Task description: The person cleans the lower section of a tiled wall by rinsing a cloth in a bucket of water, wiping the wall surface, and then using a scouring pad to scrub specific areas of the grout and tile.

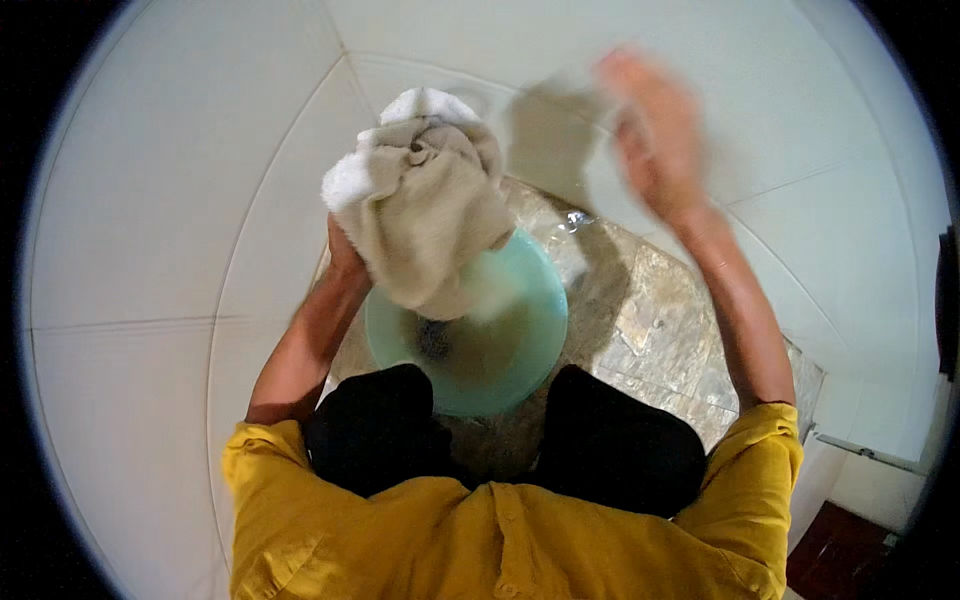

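A wet, bunched white towel [435,217], shadowed beige over much of its surface, hangs over the left part of a round pale-green plastic basin [551,322]. My left hand [345,247] holds it up from the left side; the fingers are mostly hidden behind the cloth. Up and to the right, away from the towel, my right hand [656,135] is raised in front of the white wall, blurred by motion, with nothing seen in it. Inside the basin is murky liquid, with a dark patch below the towel whose nature I cannot tell.
The basin stands on a stone-patterned tile floor [660,330] between my black-clad knees. White tiled walls [142,247] close in at the left, front and right. A shiny wet spot or small drain lies by the front wall. A metal-edged threshold [866,452] is at the lower right.
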{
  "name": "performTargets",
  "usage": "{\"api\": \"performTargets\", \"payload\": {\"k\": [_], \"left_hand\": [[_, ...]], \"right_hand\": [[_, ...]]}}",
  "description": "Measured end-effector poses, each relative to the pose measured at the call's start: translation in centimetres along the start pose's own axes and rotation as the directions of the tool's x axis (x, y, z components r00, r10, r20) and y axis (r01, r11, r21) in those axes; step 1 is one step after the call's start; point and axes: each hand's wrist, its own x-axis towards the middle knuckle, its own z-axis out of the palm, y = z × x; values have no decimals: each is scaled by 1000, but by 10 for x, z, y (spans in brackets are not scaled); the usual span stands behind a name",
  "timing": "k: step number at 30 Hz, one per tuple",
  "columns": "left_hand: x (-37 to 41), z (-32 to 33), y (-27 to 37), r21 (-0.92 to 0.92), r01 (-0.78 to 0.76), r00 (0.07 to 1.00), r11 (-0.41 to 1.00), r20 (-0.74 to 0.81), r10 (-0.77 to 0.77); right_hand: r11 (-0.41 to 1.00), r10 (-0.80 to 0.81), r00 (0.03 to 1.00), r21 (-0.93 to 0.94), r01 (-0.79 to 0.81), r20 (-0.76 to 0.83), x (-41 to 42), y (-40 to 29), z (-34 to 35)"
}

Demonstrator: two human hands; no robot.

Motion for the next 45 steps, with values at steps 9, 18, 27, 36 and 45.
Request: {"api": "performTargets", "payload": {"k": [9, 18, 27, 36, 45], "left_hand": [[-47, -92, -24, 364, -166, 959, 917, -157, 236], [-52, -93, -75, 208, 193, 981, 959, -69, -182], [-70, -105, -100, 567, 323, 916, 758, 15, -402], [-86, -115, -127, 828, 170, 974, 534, -58, -220], [-91, -122, -134, 972, -225, 861, -74, 163, -481]], "right_hand": [[981, -136, 297, 170, -90, 945, -134, -145, 221], [947, 66, 703, 177, -267, 708, -201, -131, 275], [798, 132, 511, 215, -563, 849, -188, -109, 272], [193, 81, 7, -9, -981, 997, -103, -64, 206], [947, -14, 135, 57, -317, 991, -114, -57, 210]]}}
